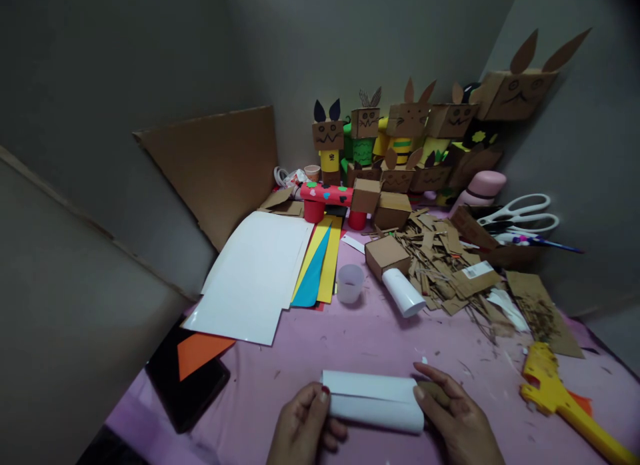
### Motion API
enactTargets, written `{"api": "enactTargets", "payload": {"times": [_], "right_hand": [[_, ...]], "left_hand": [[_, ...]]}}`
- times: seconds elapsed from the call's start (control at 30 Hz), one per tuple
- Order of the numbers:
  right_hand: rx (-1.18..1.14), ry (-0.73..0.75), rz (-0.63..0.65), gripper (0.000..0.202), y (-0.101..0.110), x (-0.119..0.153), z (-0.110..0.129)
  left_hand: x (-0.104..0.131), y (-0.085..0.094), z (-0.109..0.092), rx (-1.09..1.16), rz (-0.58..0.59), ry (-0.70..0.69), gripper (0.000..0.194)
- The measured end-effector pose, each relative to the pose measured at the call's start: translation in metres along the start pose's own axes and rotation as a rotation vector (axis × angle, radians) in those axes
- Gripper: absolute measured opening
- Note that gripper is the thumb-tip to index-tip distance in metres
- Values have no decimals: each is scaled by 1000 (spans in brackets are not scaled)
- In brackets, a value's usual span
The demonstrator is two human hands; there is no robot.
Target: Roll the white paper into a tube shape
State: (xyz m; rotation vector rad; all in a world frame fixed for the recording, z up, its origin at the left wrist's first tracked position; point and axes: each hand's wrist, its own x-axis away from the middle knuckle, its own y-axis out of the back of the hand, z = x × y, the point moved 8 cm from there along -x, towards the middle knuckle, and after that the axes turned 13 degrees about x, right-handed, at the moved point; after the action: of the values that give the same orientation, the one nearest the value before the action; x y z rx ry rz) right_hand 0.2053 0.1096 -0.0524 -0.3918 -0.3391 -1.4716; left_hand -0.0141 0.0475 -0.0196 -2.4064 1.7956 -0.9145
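Note:
A wide white paper roll [373, 401] lies crosswise near the front edge of the view, with a seam running along its length. My left hand [309, 421] grips its left end, thumb on top and fingers underneath. At the right end, my right hand [453, 411] pinches the roll between thumb and fingers. Beyond them, a small cardboard box [387, 257] rests against a narrower white paper tube [404, 293]. A translucent cup [350, 283] stands to their left.
White sheets [255, 271] and coloured paper lie left, above a black tablet [185, 385]. Cardboard scraps [435, 258], a scissors box [500, 251] and a yellow glue gun [560, 398] are right. Cardboard animal figures [407, 121] stand behind.

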Motion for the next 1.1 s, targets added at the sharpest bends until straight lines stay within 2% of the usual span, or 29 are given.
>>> {"api": "enactTargets", "payload": {"times": [0.2, 0.67, 0.83, 1.1], "right_hand": [[-10, 3, 1, 49, 1, 1, 2], [2, 5, 10, 47, -1, 3, 4], [-38, 37, -60, 46, -1, 5, 8], [-46, 55, -78, 44, -4, 8, 15]], "left_hand": [[-1, 0, 0, -7, 2, -17, 52], [-3, 5, 3, 2, -72, -14, 55], [-4, 9, 4, 1, -98, -4, 53], [-5, 13, 2, -38, -128, 30, 53]]}}
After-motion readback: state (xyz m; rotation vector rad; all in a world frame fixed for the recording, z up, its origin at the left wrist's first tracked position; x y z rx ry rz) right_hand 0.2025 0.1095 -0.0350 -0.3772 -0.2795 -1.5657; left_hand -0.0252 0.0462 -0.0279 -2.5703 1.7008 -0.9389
